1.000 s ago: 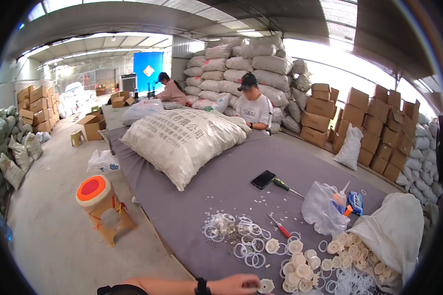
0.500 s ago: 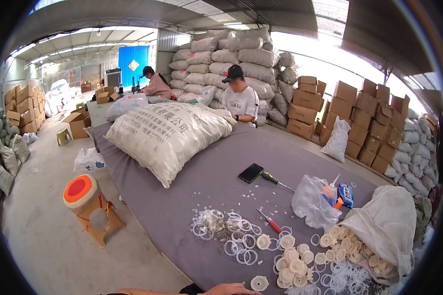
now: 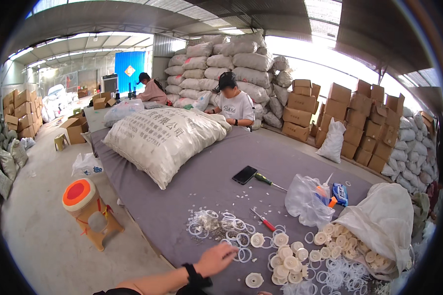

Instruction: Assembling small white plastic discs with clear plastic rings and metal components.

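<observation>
My left hand (image 3: pixel 216 259), with a black band at the wrist, reaches over the near part of the table. Its fingers are bent and slightly apart, and I see nothing held in them. The fingertips are at the lower edge of a loose pile of clear plastic rings (image 3: pixel 244 239). Right of the hand lie cream plastic wheels (image 3: pixel 289 263), with one single wheel (image 3: pixel 254 280) nearer to me. Only a sliver of what looks like my right hand (image 3: pixel 264 293) shows at the lower edge; its fingers are hidden.
A red-handled screwdriver (image 3: pixel 263 220), a green-handled screwdriver (image 3: pixel 270 182), a phone (image 3: pixel 244 175) and a clear plastic bag (image 3: pixel 307 200) lie farther back. A white sack (image 3: pixel 379 216) spills wheels at right. A stuffed sack (image 3: pixel 167 140) fills the far left; a co-worker (image 3: pixel 235 105) sits behind it.
My left hand has come up from the lower edge to the rings. The view has shifted slightly. The co-worker's head has lowered.
</observation>
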`<state>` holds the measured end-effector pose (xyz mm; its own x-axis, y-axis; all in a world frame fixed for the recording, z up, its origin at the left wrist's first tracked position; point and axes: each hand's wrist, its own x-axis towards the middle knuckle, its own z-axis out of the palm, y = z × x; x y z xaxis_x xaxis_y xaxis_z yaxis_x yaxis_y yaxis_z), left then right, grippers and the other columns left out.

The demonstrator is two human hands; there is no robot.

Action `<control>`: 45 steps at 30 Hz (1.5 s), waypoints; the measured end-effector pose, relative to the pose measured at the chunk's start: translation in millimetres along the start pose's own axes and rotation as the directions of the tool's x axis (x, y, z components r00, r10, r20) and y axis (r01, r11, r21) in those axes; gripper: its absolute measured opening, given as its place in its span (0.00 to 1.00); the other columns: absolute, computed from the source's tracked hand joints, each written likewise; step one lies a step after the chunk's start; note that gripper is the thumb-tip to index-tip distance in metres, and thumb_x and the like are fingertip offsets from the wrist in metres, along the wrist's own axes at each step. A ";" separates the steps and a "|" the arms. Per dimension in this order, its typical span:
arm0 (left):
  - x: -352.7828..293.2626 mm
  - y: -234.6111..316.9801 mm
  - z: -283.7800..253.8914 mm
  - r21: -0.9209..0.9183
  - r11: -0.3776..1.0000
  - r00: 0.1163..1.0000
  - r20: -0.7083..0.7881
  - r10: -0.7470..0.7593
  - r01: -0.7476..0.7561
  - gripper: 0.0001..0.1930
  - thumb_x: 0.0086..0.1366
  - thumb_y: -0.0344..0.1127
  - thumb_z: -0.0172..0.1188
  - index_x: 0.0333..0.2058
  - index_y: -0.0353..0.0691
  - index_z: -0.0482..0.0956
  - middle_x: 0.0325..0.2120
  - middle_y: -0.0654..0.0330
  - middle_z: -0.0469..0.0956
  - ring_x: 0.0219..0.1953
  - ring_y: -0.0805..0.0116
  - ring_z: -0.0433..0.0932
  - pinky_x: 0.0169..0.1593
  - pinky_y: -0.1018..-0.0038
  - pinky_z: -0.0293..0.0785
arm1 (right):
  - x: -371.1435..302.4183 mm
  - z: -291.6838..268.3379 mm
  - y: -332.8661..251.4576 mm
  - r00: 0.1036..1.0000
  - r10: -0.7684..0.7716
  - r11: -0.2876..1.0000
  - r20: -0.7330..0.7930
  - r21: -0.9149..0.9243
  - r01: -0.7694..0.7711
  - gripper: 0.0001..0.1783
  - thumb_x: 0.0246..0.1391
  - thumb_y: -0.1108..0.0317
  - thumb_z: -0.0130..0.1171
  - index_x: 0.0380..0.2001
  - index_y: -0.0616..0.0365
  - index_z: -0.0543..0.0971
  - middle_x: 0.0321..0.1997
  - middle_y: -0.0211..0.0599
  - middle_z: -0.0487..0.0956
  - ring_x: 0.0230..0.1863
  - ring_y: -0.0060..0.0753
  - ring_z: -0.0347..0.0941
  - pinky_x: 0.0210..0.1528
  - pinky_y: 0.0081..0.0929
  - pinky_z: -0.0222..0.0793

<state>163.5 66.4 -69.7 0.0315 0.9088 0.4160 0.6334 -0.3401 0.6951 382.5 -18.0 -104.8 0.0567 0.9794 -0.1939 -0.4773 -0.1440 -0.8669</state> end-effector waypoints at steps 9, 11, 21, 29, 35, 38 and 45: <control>51.3 -57.8 -19.0 0.647 0.736 0.952 -0.048 0.303 -0.202 0.17 0.52 0.34 0.55 0.43 0.46 0.76 0.38 0.57 0.73 0.41 0.60 0.72 0.43 0.67 0.70 | -0.9 -4.7 -0.3 0.996 0.063 0.998 0.071 -0.029 -0.061 0.05 0.55 0.73 0.54 0.35 0.60 0.74 0.27 0.31 0.76 0.26 0.20 0.70 0.28 0.14 0.65; 38.4 -37.4 -20.3 0.267 0.959 0.985 0.166 0.053 -0.096 0.15 0.58 0.39 0.56 0.44 0.46 0.75 0.40 0.54 0.73 0.40 0.61 0.74 0.42 0.68 0.71 | -0.6 -3.4 0.2 0.992 0.086 0.995 0.092 -0.052 -0.081 0.05 0.55 0.73 0.54 0.35 0.60 0.74 0.27 0.31 0.76 0.25 0.20 0.70 0.28 0.15 0.65; -57.6 41.4 30.8 -0.446 0.894 0.936 0.331 0.123 0.041 0.09 0.55 0.32 0.59 0.36 0.38 0.78 0.33 0.53 0.76 0.35 0.58 0.75 0.40 0.68 0.70 | 9.1 0.6 8.3 0.990 0.110 0.984 0.084 -0.153 -0.096 0.07 0.55 0.73 0.54 0.37 0.63 0.75 0.29 0.32 0.76 0.27 0.21 0.71 0.31 0.16 0.68; -56.5 53.7 17.0 -0.514 0.813 0.916 0.398 -0.057 0.274 0.10 0.59 0.30 0.57 0.38 0.34 0.77 0.30 0.59 0.78 0.33 0.72 0.75 0.39 0.77 0.71 | 1.1 3.6 -2.0 0.946 0.198 0.972 0.256 0.072 -0.223 0.09 0.57 0.73 0.50 0.40 0.65 0.74 0.26 0.36 0.76 0.25 0.27 0.72 0.30 0.18 0.69; -69.6 51.6 32.1 -0.696 0.372 0.779 0.610 -0.144 0.614 0.11 0.62 0.32 0.55 0.41 0.33 0.76 0.32 0.62 0.78 0.35 0.74 0.76 0.41 0.76 0.73 | -2.0 -9.8 5.4 0.929 0.162 0.934 0.332 0.251 -0.252 0.12 0.58 0.68 0.50 0.40 0.65 0.74 0.27 0.36 0.75 0.27 0.28 0.71 0.31 0.23 0.68; -65.3 60.9 25.0 -0.690 0.204 0.719 0.675 -0.167 0.695 0.11 0.63 0.32 0.54 0.42 0.33 0.75 0.32 0.62 0.78 0.34 0.74 0.76 0.40 0.78 0.73 | -3.0 -2.4 5.3 0.933 0.182 0.929 0.312 0.258 -0.267 0.12 0.58 0.68 0.50 0.41 0.66 0.74 0.27 0.35 0.75 0.27 0.27 0.71 0.31 0.23 0.68; -74.8 61.2 25.8 -0.676 0.111 0.685 0.720 -0.116 0.729 0.13 0.64 0.34 0.53 0.44 0.33 0.74 0.31 0.62 0.78 0.31 0.73 0.77 0.38 0.79 0.74 | -14.6 -1.0 3.6 0.942 0.206 0.928 0.266 0.253 -0.275 0.10 0.57 0.73 0.50 0.41 0.63 0.73 0.27 0.35 0.77 0.26 0.26 0.73 0.30 0.21 0.70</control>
<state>219.8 -16.1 -73.4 0.5047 0.8354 -0.2177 -0.4294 0.4617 0.7762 380.9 -33.0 -105.5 -0.2787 0.9301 -0.2392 -0.6801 -0.3670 -0.6346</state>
